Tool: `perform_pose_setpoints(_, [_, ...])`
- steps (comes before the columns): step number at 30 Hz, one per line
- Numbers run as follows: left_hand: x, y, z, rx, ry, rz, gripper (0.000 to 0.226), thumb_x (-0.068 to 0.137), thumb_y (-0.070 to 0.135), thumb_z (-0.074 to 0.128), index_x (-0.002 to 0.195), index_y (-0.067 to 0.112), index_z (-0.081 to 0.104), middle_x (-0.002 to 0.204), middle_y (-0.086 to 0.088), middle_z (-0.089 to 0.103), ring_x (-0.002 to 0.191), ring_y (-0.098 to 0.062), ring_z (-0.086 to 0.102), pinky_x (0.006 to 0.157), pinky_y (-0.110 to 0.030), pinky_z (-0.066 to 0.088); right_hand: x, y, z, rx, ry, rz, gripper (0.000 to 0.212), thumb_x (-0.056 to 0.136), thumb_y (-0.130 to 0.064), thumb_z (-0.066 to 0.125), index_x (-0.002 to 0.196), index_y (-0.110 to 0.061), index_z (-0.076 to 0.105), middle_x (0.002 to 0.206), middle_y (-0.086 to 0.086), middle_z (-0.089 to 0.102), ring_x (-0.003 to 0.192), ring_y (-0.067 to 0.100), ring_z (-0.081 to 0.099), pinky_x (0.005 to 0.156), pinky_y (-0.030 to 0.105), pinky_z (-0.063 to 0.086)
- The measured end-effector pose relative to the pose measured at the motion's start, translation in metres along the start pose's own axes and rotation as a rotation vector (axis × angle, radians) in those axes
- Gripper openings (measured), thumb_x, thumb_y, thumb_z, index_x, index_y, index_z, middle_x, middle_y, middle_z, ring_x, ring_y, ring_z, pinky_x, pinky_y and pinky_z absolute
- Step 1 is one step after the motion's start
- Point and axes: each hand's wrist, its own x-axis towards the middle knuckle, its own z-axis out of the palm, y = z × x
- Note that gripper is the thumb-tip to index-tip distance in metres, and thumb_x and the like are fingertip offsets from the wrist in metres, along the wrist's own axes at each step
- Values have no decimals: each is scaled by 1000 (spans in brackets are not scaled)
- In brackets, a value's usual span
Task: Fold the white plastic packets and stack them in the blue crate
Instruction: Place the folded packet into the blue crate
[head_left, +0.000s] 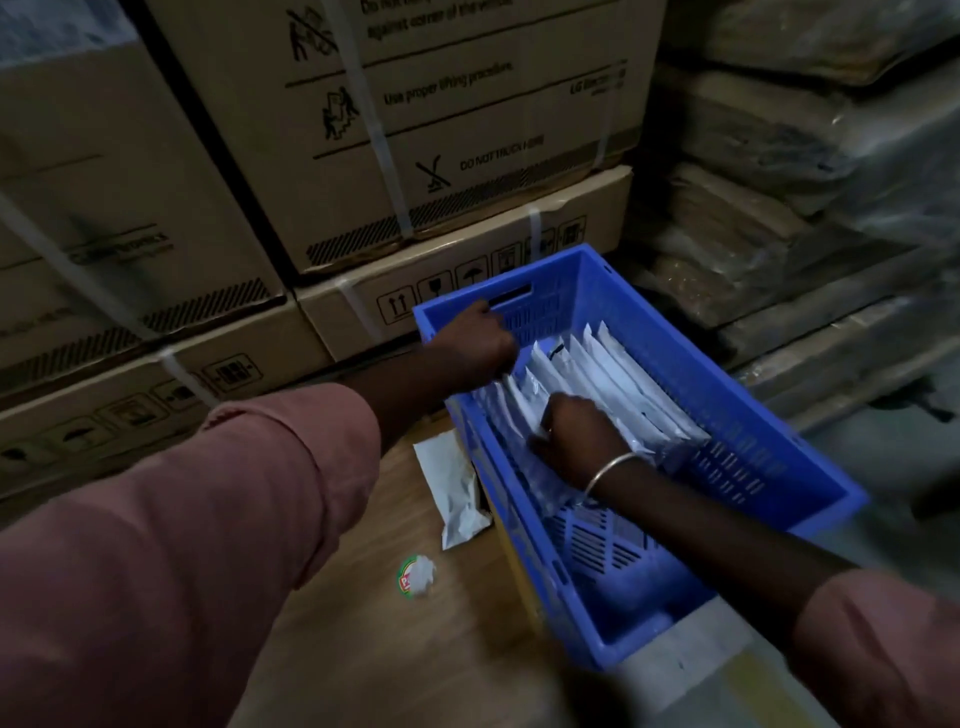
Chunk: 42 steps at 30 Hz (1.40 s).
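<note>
A blue crate (737, 415) is set on a wooden worktop (415, 649), its long side running from near right to far left. A row of white plastic packets (613, 374) is stood on edge in the far half of the crate, leaned against the right wall. The slotted floor of the near half is left bare.

The left hand (475, 338) is held at the far left corner of the crate. Its fingers are curled, and the far ends of the leftmost packets are met by it. Whether anything is gripped there cannot be told. The right hand (576, 431) is lowered into the crate at the near end of the row. Its fingers are curled down among the leftmost packets, and one of them appears to be pinched between thumb and fingers. A metal bangle (608, 470) is worn on the right wrist, and pink sleeves (182, 545) are seen on both arms.

A loose packet (457, 488) is laid flat on the worktop, just beside the left wall of the crate. A crumpled label (415, 574) printed in green and red is seen nearer on the worktop. Strapped cardboard boxes (467, 130) are stacked behind the crate, and plastic-wrapped bundles (779, 182) are piled at the far right.
</note>
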Motion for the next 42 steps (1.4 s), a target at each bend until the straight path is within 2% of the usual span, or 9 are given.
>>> perform_pose_setpoints(5, [20,20,21,-48,-187,-101,19,83,11,69,101,11,75,105,-14,72,98,-36,68,74,-37,47,-2,12,36,-46,-33,-35,23,88,-22,65,99,-5,55,102,18,63,97,38,63,75,38,47])
perform_pose_setpoints(12, [36,25,38,-227,-331,-213,21,87,0,63,107,-1,70,114,-22,67,106,-37,65,89,-40,52,11,4,57,-112,-67,-66,18,93,0,49,109,2,58,111,23,63,104,39,65,86,42,50])
perform_pose_setpoints(14, [38,23,42,-251,-331,-244,21,84,-3,65,104,0,71,110,-21,68,103,-36,67,85,-40,54,11,3,55,-197,3,-69,16,89,2,55,104,3,62,103,23,65,92,38,70,76,40,55])
perform_pose_setpoints(17, [42,16,46,-293,-330,-263,14,76,-4,69,88,2,74,94,-17,72,90,-34,70,81,-44,59,16,7,53,-286,25,-73,28,50,0,86,69,-4,66,64,14,62,46,27,64,39,27,49])
perform_pose_setpoints(19, [41,16,44,-329,-319,-279,16,77,-3,68,85,9,74,94,-13,73,90,-31,69,79,-41,58,18,17,61,-298,60,-68,33,43,-1,89,63,-7,63,57,10,59,39,23,60,33,25,44])
perform_pose_setpoints(26, [33,10,35,-321,-285,-324,24,83,8,67,100,24,75,110,4,72,107,-20,65,76,-29,46,14,18,41,-210,-3,-75,31,89,-32,70,106,-8,60,108,15,63,99,35,66,79,40,52])
perform_pose_setpoints(35, [25,3,33,-394,-253,-378,26,77,6,74,92,26,69,108,1,71,103,-22,66,72,-31,46,8,21,37,-178,-18,-2,32,90,-37,66,104,-8,60,110,14,63,105,33,63,82,37,49])
perform_pose_setpoints(39, [25,3,32,-368,-257,-343,30,75,22,84,102,26,71,112,2,70,106,-20,65,72,-29,42,3,8,38,-206,10,-32,16,81,-18,71,85,-4,64,90,16,66,83,36,67,65,36,50])
perform_pose_setpoints(42, [24,3,36,-383,-235,-341,35,73,22,85,105,24,71,111,0,71,107,-23,64,76,-32,48,6,2,47,-232,-24,-46,30,51,-8,87,58,-10,57,58,8,58,49,29,62,38,27,42])
